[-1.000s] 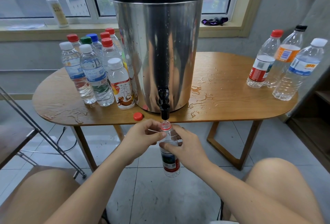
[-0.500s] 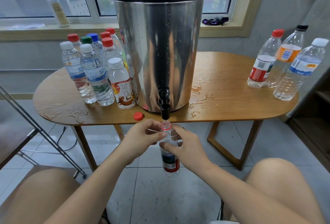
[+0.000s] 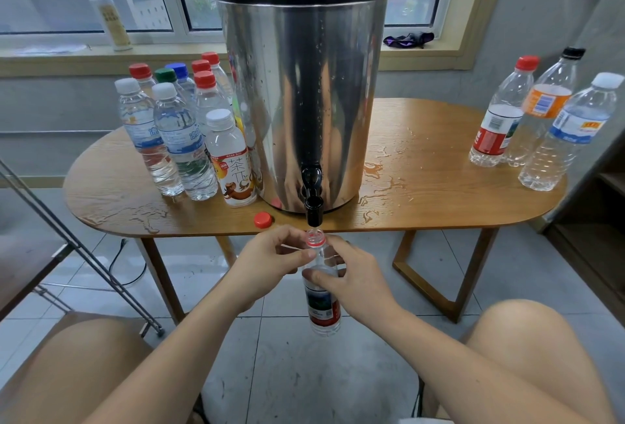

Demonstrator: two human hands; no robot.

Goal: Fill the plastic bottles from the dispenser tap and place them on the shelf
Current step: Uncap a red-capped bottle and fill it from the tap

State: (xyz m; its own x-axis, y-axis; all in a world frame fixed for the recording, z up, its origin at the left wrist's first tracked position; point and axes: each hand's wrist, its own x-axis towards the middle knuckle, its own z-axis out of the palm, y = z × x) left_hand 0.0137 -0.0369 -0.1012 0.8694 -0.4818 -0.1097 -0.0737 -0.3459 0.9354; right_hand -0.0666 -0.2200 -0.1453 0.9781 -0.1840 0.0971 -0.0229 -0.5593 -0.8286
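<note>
A tall steel dispenser (image 3: 304, 102) stands on the wooden table (image 3: 439, 200), its black tap (image 3: 313, 200) hanging over the front edge. Just below the tap I hold an uncapped clear bottle (image 3: 321, 305) with a red label, upright, its open neck under the spout. My left hand (image 3: 270, 261) pinches the bottle's neck from the left. My right hand (image 3: 351, 281) wraps the bottle's body from the right. A loose red cap (image 3: 263, 219) lies on the table left of the tap.
Several capped bottles (image 3: 182, 139) stand grouped left of the dispenser. Three bottles (image 3: 541, 126) stand at the table's right end. Water is spilled on the tabletop. A metal rack leg (image 3: 84, 247) slants at the left. My knees sit at both lower corners.
</note>
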